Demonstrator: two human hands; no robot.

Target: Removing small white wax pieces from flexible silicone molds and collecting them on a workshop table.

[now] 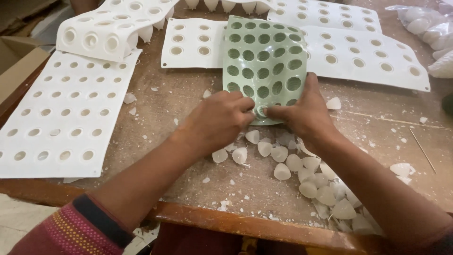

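Sleeve: a striped knit cuff (pixel 78 226) in red, yellow and dark blue covers the left forearm at the near edge of the table (pixel 198 108).
Landmark: a green flexible mould (pixel 264 66) with rows of round holes lies bowed upward at mid-table; all positions below refer to it.
Left hand: the left hand (pixel 217 120) pinches the near edge of the green mould, fingers curled and clenched on its rim.
Right hand: the right hand (pixel 304 111) grips the same near edge from the other side, thumb against one hole at the rim; fingertips of both hands almost meet.
Cast pieces: small white cone-shaped pieces (pixel 292 163) lie loose in a heap just nearer the camera than the mould, trailing toward the near right table edge.
White moulds: one flat white mould (pixel 61 113) lies well to the left; a bent one (pixel 113 26) beyond-left; two more (pixel 193 42) (pixel 368 56) lie under and behind the green mould.
Bag: a clear bag of white pieces (pixel 424 26) sits far right, beyond the mould.
Debris: white flakes (pixel 222 205) are scattered on the wood around it.
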